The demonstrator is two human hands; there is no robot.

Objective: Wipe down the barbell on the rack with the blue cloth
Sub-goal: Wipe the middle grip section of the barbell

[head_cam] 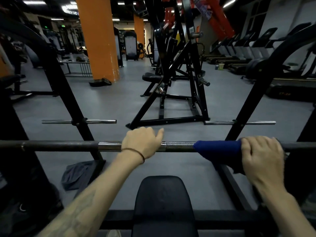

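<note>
The left hand grips the barbell above the bench. The right hand holds the blue cloth wrapped round the barbell, beside a rack upright

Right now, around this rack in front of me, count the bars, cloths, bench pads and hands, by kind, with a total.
Barbell: 1
Short chrome pegs: 2
Blue cloth: 1
Grey cloth on the floor: 1
Bench pad: 1
Hands, left hand and right hand: 2
Total: 8
</note>
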